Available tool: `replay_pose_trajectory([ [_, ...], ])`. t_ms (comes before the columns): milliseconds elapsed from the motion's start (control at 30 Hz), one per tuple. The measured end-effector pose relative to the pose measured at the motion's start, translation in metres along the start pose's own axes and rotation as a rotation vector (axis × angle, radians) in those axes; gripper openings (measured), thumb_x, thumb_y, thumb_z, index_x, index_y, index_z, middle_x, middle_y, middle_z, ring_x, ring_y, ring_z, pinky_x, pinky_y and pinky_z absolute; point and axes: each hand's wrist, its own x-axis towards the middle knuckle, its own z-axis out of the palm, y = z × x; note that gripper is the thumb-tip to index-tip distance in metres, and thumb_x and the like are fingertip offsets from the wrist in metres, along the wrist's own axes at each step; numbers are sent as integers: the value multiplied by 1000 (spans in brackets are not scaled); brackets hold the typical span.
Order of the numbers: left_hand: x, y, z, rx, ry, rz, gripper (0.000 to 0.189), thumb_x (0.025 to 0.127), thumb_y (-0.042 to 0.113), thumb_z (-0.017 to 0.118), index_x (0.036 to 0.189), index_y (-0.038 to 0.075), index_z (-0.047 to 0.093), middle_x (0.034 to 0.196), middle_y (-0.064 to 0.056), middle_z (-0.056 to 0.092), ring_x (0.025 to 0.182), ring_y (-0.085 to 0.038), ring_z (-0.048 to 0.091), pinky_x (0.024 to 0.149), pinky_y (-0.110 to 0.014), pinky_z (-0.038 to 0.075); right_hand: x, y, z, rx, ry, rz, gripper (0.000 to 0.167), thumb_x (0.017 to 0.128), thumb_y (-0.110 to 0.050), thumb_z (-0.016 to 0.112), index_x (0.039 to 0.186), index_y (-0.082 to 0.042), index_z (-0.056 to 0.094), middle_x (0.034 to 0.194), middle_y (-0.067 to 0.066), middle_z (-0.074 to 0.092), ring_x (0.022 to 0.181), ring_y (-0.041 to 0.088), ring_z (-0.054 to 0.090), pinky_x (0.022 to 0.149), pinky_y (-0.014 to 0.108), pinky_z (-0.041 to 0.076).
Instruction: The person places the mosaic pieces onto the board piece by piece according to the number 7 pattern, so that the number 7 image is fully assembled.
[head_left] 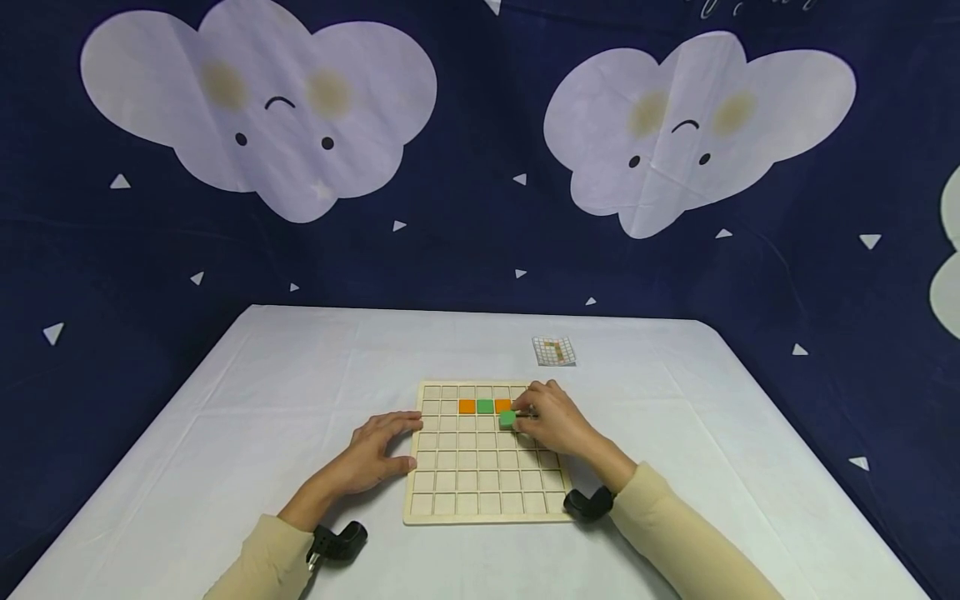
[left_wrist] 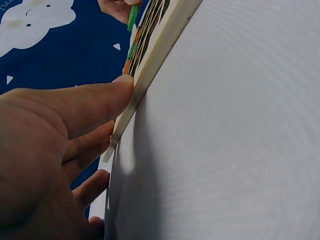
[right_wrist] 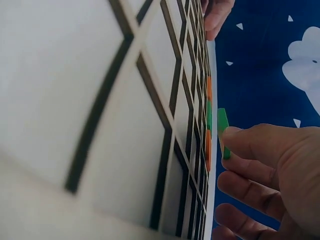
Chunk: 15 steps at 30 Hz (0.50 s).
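Note:
A wooden grid board [head_left: 455, 503] lies on the white table. In one of its upper rows sit an orange tile [head_left: 467, 407], a green tile [head_left: 485, 407] and another orange tile [head_left: 502, 405], side by side. Between thumb and fingertip my right hand [head_left: 553, 419] pinches a second green tile [right_wrist: 223, 120], held just above the board close to the right-hand orange tile. My left hand [head_left: 369, 451] rests at the board's left edge, its thumb [left_wrist: 102, 102] touching the frame and its fingers spread along the side.
A small card [head_left: 554, 351] printed with a grid and a coloured pattern lies behind the board. The white-covered table [head_left: 300, 367] meets a dark blue cloth backdrop [head_left: 480, 267] with clouds. Black wrist cameras [head_left: 588, 505] are strapped at both sleeves.

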Motion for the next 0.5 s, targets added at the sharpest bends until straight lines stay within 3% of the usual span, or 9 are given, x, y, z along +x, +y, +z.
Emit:
replay_pose_trajectory([
  [500,-1,0,0,5,2,11,52,81,20,71,129,8,55,146,-8,44,135,-37,32,105,-61,17,3,0,5,-20,-36,13,19,80,-21,73,96,-12,71,86,-5,59,80,11,43,74,30,38],
])
